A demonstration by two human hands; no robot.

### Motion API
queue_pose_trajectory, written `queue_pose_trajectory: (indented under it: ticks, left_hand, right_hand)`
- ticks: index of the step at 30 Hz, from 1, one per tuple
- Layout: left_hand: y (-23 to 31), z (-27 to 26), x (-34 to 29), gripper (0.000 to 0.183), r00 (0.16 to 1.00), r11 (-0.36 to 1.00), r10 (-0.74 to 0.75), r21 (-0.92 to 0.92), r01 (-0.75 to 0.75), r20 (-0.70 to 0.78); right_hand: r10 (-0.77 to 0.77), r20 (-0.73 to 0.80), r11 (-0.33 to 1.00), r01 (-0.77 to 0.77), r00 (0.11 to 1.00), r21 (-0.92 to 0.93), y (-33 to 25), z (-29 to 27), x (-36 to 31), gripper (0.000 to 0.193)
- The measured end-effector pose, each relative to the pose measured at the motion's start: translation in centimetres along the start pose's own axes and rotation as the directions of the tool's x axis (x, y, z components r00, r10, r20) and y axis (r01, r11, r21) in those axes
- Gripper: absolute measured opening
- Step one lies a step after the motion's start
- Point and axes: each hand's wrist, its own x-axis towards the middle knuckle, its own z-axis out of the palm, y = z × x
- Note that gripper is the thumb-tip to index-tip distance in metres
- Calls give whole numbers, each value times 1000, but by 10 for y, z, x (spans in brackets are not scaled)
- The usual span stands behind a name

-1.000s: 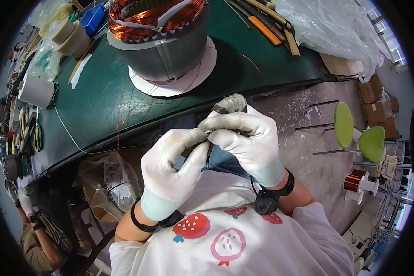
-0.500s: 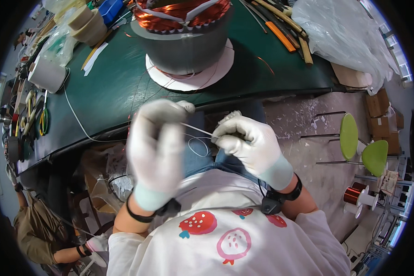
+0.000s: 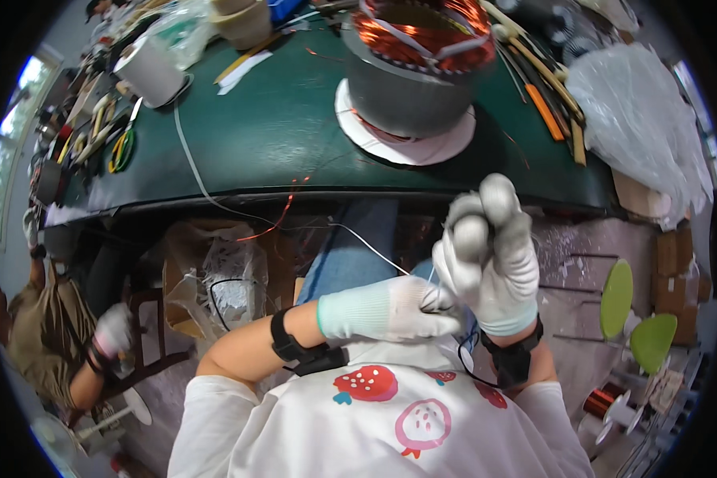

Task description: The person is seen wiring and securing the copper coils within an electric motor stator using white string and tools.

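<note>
White cord (image 3: 374,251) is crossing the jeans (image 3: 344,259) toward the left hand (image 3: 402,308), whose fingers are apparently grasping it; the right hand (image 3: 490,259) is holding its fingers curled, contents hidden. Keeping slack off the orange wire (image 3: 255,237) should be preventing snags.

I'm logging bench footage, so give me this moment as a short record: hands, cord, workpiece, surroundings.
Left hand: white-gloved, low in front of the shirt, curled; grip unclear
Right hand: white-gloved, raised higher, curled; contents hidden
White cord: runs toward the hands
Copper-wound grey cylinder: on a white disc, on the green table
Table, left side: white spool, scissors
Floor, right: green seats
</note>
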Motion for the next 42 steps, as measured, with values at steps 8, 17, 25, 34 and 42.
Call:
queue_pose_trajectory:
  ticks: [8,17,25,34,42]
  left_hand:
    - [-15,-55,-204,16,692,392,-280,579,715,-665]
    - [160,-273,-320,32,25,168,742,223,960,-670]
    - [137,-322,-217,20,284,191,511,430,883,-811]
    - [68,-310,-294,64,529,295,-57,492,819,-847]
    - [112,-332,-318,40,131,983,182,179,-36,-975]
  right_hand:
    - [-653,147,253,396,743,-883,-55,-24,-52,23]
    - [-791,164,400,701,589,-590,-144,-28,-115,34]
    - [-827,35,204,358,561,-911,-136,-18,-155,30]
    - [-715,-375,666,737,590,-112,-196,-5,-153,17]
    - [-288,-117,958,286,950,-34,-187,-54,-157,34]
